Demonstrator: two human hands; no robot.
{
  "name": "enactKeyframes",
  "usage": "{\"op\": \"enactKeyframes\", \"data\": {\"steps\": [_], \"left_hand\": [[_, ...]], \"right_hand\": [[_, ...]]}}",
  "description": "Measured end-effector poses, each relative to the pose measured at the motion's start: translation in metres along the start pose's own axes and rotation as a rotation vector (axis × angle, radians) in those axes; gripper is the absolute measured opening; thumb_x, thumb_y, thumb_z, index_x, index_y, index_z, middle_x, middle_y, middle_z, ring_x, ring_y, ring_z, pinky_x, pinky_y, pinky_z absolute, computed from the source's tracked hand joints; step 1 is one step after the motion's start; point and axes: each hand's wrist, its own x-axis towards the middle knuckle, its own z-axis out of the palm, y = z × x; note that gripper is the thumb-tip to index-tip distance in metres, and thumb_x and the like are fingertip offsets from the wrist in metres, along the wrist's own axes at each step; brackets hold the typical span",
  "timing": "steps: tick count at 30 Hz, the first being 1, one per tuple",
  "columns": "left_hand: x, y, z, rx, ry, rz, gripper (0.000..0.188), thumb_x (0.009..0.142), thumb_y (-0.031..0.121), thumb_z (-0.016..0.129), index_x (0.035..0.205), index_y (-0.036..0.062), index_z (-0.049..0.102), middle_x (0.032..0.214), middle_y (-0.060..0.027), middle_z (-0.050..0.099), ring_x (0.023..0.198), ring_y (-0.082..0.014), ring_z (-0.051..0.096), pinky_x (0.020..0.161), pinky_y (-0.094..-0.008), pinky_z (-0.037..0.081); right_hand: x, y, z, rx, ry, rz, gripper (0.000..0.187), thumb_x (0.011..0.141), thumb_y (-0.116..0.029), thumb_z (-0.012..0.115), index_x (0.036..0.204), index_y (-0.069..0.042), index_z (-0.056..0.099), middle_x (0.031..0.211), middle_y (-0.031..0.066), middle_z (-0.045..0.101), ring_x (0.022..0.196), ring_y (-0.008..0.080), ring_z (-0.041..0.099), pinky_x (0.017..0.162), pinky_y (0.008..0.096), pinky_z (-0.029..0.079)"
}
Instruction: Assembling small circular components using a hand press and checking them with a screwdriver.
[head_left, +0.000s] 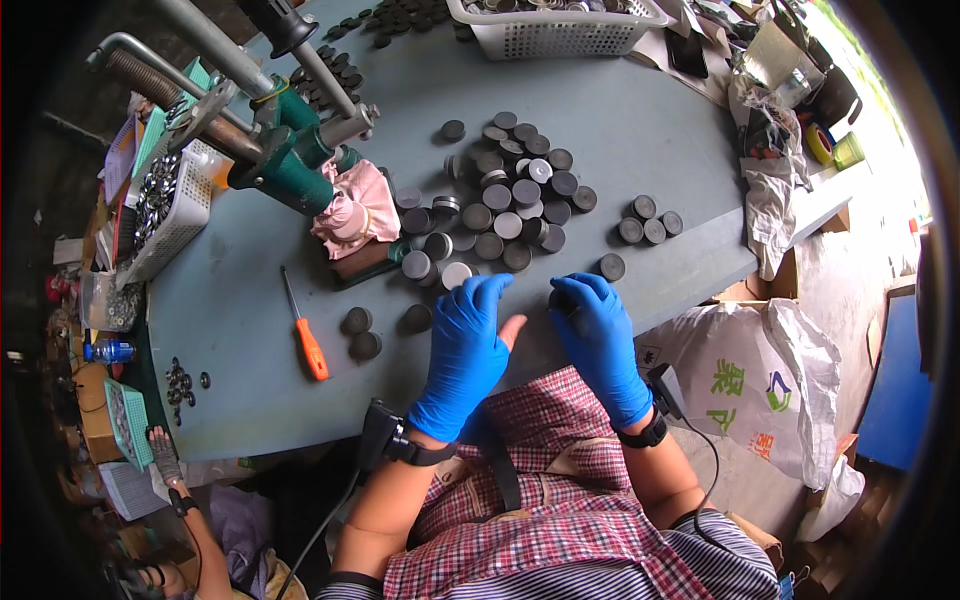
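Observation:
Both my hands wear blue gloves and hover over the near edge of the grey table (pixel 690 130). My right hand (pixel 600 345) curls its fingers around a dark round disc (pixel 562 302), mostly hidden under them. Just left of it, my left hand (pixel 466 345) has its fingers bent forward and its thumb apart, with nothing seen in it. Beyond my hands spreads a loose heap of dark and silvery discs (pixel 526 193), some stacked. A single dark disc (pixel 612 267) lies just past my right hand, and a small group of discs (pixel 655 231) sits farther right.
A green hand press (pixel 290 165) with a pink cloth (pixel 362 205) stands left. An orange-handled screwdriver (pixel 311 350) lies nearby. White baskets of parts (pixel 560 35) (pixel 185 215) stand at the back and left. Another person's gloved hand (pixel 163 455) shows lower left; a white sack (pixel 750 370) is right.

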Motion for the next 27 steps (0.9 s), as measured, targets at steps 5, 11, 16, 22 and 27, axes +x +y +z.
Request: {"op": "enactKeyframes", "data": {"steps": [5,11,16,22,27], "left_hand": [[0.053,-0.001,0.015,0.395,-0.104,-0.007,0.047,0.077,0.028,0.078,0.114,0.0073,0.056,0.105,-0.0126,0.053,0.098,-0.0317,0.052,0.084,-0.0438,0.041],[0.044,0.002,0.011,0.276,-0.132,0.059,0.046,0.076,0.029,0.078,0.112,0.0097,0.056,0.109,-0.0107,0.052,0.100,-0.0323,0.051,0.087,-0.0442,0.040],[0.016,0.032,-0.015,0.218,-0.079,0.181,0.053,0.073,0.026,0.080,0.117,0.0095,0.055,0.113,-0.0102,0.054,0.102,-0.0316,0.052,0.093,-0.0450,0.039],[-0.002,0.030,-0.028,-0.417,-0.010,0.063,0.050,0.071,0.020,0.084,0.115,0.0112,0.061,0.105,-0.0085,0.057,0.102,-0.0303,0.055,0.089,-0.0422,0.041],[-0.005,0.030,-0.038,-0.303,0.040,0.133,0.049,0.067,0.018,0.086,0.109,0.0077,0.063,0.106,-0.0084,0.058,0.096,-0.0251,0.054,0.083,-0.0357,0.046]], "right_hand": [[0.022,0.023,-0.024,-0.741,0.251,-0.242,0.038,0.080,-0.010,0.069,0.118,-0.009,0.061,0.117,0.0108,0.061,0.107,0.0322,0.055,0.089,0.0411,0.043],[0.012,0.002,-0.021,-0.208,0.305,-0.064,0.028,0.088,-0.003,0.064,0.117,-0.006,0.063,0.103,0.0078,0.066,0.082,0.0195,0.063,0.070,0.0272,0.047],[-0.001,-0.008,0.001,0.530,0.032,0.236,0.027,0.091,-0.010,0.066,0.116,-0.002,0.063,0.101,0.0006,0.067,0.080,0.0067,0.058,0.071,0.0228,0.045],[-0.013,-0.018,-0.002,1.128,-0.246,0.525,0.029,0.093,-0.020,0.065,0.117,-0.006,0.063,0.101,-0.0004,0.066,0.088,0.0061,0.058,0.074,0.0217,0.046],[-0.022,-0.041,-0.004,0.432,0.033,0.045,0.039,0.079,0.016,0.044,0.105,-0.001,0.069,0.101,0.0069,0.069,0.088,0.0144,0.063,0.081,0.0284,0.049]]}}
